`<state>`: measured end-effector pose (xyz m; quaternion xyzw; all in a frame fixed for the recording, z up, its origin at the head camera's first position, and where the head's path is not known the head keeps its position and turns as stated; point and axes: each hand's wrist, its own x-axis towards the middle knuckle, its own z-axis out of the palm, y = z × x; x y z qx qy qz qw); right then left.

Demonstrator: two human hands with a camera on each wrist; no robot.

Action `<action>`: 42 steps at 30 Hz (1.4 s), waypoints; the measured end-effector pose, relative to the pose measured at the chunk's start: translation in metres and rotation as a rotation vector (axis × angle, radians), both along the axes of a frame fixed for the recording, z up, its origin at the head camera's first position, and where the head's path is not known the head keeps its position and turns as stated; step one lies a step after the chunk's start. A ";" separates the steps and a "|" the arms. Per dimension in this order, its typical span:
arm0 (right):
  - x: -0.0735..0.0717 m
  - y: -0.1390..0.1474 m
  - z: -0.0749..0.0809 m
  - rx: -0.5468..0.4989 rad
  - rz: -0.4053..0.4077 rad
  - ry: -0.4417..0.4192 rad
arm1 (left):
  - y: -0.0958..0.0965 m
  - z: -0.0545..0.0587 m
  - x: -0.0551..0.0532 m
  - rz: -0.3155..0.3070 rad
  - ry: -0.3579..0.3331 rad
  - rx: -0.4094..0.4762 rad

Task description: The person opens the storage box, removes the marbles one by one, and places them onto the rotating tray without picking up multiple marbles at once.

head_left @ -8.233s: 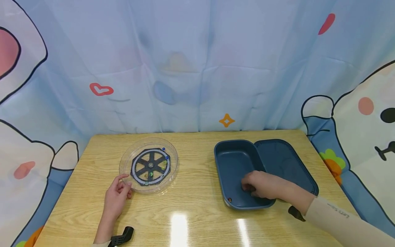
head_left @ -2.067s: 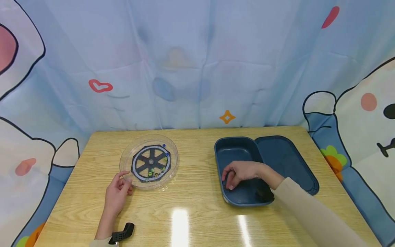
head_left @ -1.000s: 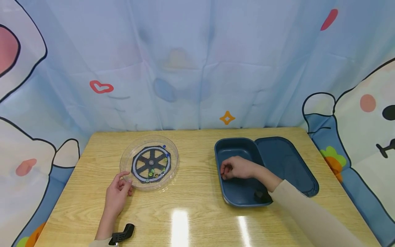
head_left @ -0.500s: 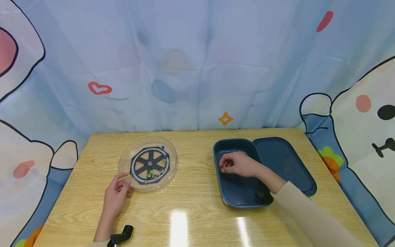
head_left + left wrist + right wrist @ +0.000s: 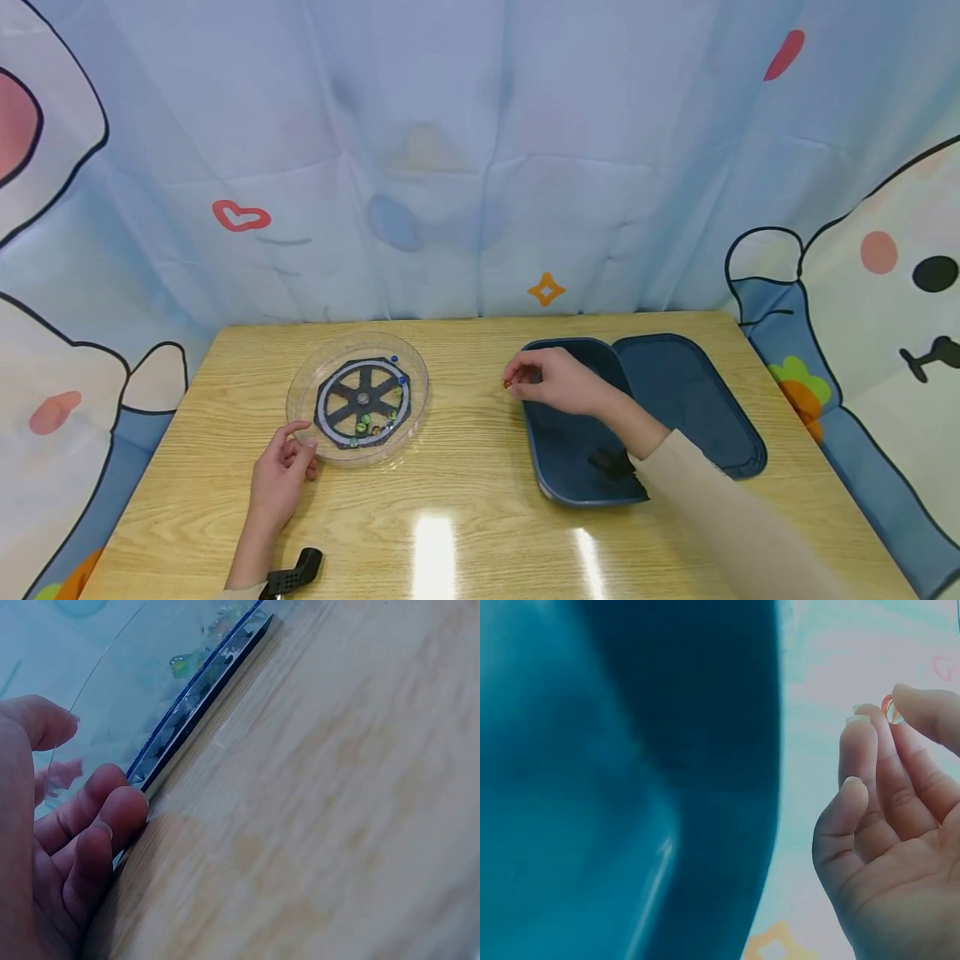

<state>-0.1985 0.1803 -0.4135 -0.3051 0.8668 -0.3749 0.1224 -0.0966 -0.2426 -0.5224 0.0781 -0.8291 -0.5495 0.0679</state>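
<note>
My right hand (image 5: pixel 551 379) is over the left wall of the deep blue box (image 5: pixel 558 467), thumb and fingertips pinching a small glass marble (image 5: pixel 891 710) with red-orange streaks. In the head view the marble shows as a reddish dot at the fingertips. My left hand (image 5: pixel 279 475) holds the near-left rim of a clear round dish (image 5: pixel 300 387), fingers curled at its edge. Inside the dish lies a dark wheel-shaped piece with six spokes (image 5: pixel 345 410). Several blue, green and amber marbles (image 5: pixel 362 427) sit on its right and front parts.
A flat blue lid (image 5: pixel 697 400) lies against the box's right side. Bare wooden tabletop (image 5: pixel 465 433) separates dish and box. A patterned light-blue curtain (image 5: pixel 450 250) hangs behind the table. Each wrist carries a black camera (image 5: pixel 296 572).
My right hand has lifted from the box's interior and moved left over its wall, bringing out the reddish marble earlier seen in the box. My left hand stays at the dish.
</note>
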 end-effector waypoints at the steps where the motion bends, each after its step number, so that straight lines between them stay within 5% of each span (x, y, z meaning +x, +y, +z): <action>1: -0.001 -0.005 0.001 -0.007 0.003 0.006 | -0.001 -0.001 0.000 0.005 0.002 0.006; 8: -0.008 -0.051 0.004 -0.053 0.019 0.023 | -0.001 0.003 0.000 0.017 -0.011 -0.004; 16: -0.009 -0.102 0.001 -0.121 0.054 0.020 | 0.012 0.035 0.010 0.000 0.017 -0.021; 19: -0.008 -0.115 -0.003 -0.139 0.060 0.022 | 0.014 0.038 0.012 -0.008 0.028 -0.021; 29: -0.009 -0.135 -0.021 -0.175 -0.004 -0.056 | -0.001 0.002 0.000 0.002 0.013 -0.022; 42: -0.010 -0.153 -0.028 -0.156 -0.004 -0.105 | 0.000 -0.002 0.001 0.015 -0.012 -0.019</action>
